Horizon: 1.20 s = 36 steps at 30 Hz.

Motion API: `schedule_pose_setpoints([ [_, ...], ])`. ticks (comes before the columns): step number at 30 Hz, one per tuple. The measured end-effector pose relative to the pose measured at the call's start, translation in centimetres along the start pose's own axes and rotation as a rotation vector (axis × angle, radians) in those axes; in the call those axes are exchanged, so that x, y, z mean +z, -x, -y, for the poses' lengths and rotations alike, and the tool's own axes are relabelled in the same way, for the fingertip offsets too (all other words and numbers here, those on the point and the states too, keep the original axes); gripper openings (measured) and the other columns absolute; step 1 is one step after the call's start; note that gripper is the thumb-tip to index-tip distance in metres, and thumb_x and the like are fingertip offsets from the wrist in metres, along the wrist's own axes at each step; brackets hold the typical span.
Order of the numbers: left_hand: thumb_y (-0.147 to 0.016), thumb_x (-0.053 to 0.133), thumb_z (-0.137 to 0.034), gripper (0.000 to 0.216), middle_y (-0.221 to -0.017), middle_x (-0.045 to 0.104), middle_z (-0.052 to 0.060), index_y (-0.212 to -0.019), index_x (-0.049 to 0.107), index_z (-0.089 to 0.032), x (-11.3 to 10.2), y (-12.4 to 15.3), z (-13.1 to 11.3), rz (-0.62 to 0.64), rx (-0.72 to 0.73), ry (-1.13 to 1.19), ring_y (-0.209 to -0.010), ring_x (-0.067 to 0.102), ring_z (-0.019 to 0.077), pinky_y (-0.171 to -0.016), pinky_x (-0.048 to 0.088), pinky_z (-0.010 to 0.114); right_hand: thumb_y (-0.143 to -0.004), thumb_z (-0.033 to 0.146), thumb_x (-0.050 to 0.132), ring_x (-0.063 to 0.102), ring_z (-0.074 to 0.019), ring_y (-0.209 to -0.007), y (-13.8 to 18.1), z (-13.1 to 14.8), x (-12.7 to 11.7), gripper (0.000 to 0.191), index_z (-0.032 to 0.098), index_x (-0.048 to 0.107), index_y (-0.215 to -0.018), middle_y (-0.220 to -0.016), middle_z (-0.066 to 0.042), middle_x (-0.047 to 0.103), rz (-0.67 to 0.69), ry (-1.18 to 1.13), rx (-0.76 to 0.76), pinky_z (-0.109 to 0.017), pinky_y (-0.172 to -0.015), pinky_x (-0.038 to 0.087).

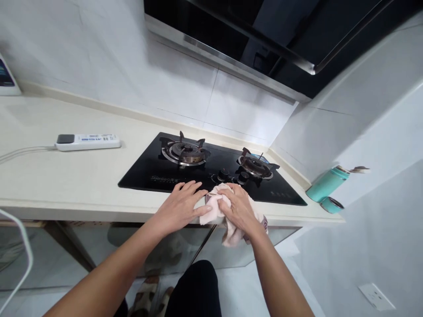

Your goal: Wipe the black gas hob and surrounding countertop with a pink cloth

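A black glass gas hob (155, 169) with two burners is set into the cream countertop (66, 180). At its front edge lies a pale pink cloth (213, 208), part of it hanging over the counter's edge. My right hand (238, 207) is closed over the cloth, bunching it up. My left hand (181, 204) lies flat with its fingers stretched out on the counter's front edge, touching the left side of the cloth. The hob's knobs (231, 176) are just behind both hands.
A white power strip (87, 141) with its cable lies on the counter to the left. A teal flask (327, 184) and its cap (331, 204) sit at the right end. A range hood (264, 39) hangs above. Glass cabinet doors are below the counter.
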<state>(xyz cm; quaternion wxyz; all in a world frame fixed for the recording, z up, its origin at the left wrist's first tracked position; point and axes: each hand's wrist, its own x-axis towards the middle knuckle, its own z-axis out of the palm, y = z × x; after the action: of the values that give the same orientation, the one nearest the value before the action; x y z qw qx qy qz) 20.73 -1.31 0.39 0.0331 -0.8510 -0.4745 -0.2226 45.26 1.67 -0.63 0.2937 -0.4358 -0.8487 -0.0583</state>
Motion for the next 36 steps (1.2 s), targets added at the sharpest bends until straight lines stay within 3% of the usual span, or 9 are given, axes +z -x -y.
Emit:
schedule_pose_setpoints([
  [3,-0.105,0.039,-0.064,0.060,-0.159,0.053,0.014,-0.145,0.060,-0.023,-0.2,-0.1,0.0,0.040,-0.018,-0.002,-0.151,0.043,0.0335,-0.119,0.033,0.051,-0.095,0.029,0.053,0.056,-0.0252,-0.126,-0.5,-2.1,-0.3,0.033,0.027,0.072,-0.122,-0.134,-0.008,0.061,0.012,-0.094,-0.015,-0.045,-0.110,0.045],
  [6,-0.105,0.041,-0.063,0.060,-0.161,0.051,0.013,-0.145,0.059,-0.023,-0.3,-0.2,-0.1,0.058,-0.031,-0.001,-0.153,0.040,0.0332,-0.121,0.031,0.051,-0.094,0.031,0.049,0.060,-0.0248,-0.120,0.1,-7.1,-1.4,0.034,0.024,0.073,-0.117,-0.130,-0.009,0.064,0.005,-0.119,0.109,-0.043,-0.107,0.047],
  [11,-0.103,0.046,-0.062,0.057,-0.161,0.050,0.011,-0.145,0.060,-0.026,-0.3,-0.2,-0.1,0.061,-0.057,0.020,-0.154,0.039,0.0327,-0.121,0.032,0.051,-0.096,0.044,0.047,0.057,-0.0302,-0.127,3.0,-17.8,-5.8,0.043,0.026,0.074,-0.124,-0.137,-0.011,0.063,-0.017,0.115,0.718,-0.047,-0.111,0.044],
  [13,-0.103,0.048,-0.061,0.056,-0.162,0.049,0.012,-0.145,0.060,-0.025,-0.4,-0.3,-0.1,0.068,-0.069,0.024,-0.154,0.038,0.0332,-0.122,0.031,0.051,-0.096,0.046,0.046,0.053,-0.0359,-0.133,4.7,-20.9,-8.1,0.047,0.027,0.070,-0.132,-0.145,-0.015,0.058,-0.048,0.196,0.926,-0.057,-0.114,0.038],
  [16,-0.102,0.052,-0.057,0.054,-0.162,0.050,0.012,-0.145,0.060,-0.023,-0.5,-0.3,-0.1,0.063,-0.072,0.037,-0.154,0.039,0.0333,-0.123,0.031,0.052,-0.097,0.050,0.040,0.041,-0.0469,-0.142,6.9,-23.5,-10.6,0.056,0.024,0.063,-0.142,-0.153,-0.023,0.047,-0.122,0.272,1.166,-0.074,-0.110,0.029],
  [18,-0.103,0.052,-0.055,0.052,-0.161,0.050,0.012,-0.144,0.061,-0.023,-0.4,-0.3,-0.1,0.054,-0.068,0.047,-0.154,0.040,0.0329,-0.123,0.031,0.052,-0.098,0.053,0.037,0.036,-0.0508,-0.144,7.6,-23.9,-11.4,0.061,0.022,0.060,-0.145,-0.156,-0.026,0.041,-0.165,0.301,1.292,-0.077,-0.107,0.028],
  [22,-0.103,0.053,-0.053,0.051,-0.162,0.050,0.012,-0.143,0.061,-0.022,0.1,-0.2,0.0,0.023,-0.069,0.066,-0.154,0.039,0.0332,-0.122,0.032,0.053,-0.099,0.052,0.035,0.041,-0.0471,-0.139,7.9,-22.6,-11.0,0.059,0.025,0.060,-0.145,-0.152,-0.023,0.045,-0.223,0.337,1.354,-0.072,-0.105,0.036],
  [28,-0.102,0.055,-0.052,0.050,-0.158,0.053,0.014,-0.141,0.063,-0.021,0.7,-0.2,0.0,-0.041,-0.040,0.089,-0.152,0.042,0.0356,-0.121,0.032,0.055,-0.096,0.045,0.044,0.052,-0.0362,-0.127,8.3,-16.4,-8.1,0.049,0.028,0.070,-0.134,-0.138,-0.017,0.057,-0.198,0.354,1.135,-0.053,-0.104,0.044],
  [36,-0.105,0.047,-0.051,0.050,-0.156,0.055,0.016,-0.141,0.063,-0.019,0.5,-0.3,-0.1,-0.031,-0.011,0.004,-0.149,0.045,0.0356,-0.119,0.033,0.055,-0.095,0.038,0.046,0.055,-0.0329,-0.121,4.4,0.5,1.0,0.039,0.023,0.075,-0.117,-0.127,-0.015,0.059,-0.287,0.221,0.350,-0.051,-0.103,0.041],
])
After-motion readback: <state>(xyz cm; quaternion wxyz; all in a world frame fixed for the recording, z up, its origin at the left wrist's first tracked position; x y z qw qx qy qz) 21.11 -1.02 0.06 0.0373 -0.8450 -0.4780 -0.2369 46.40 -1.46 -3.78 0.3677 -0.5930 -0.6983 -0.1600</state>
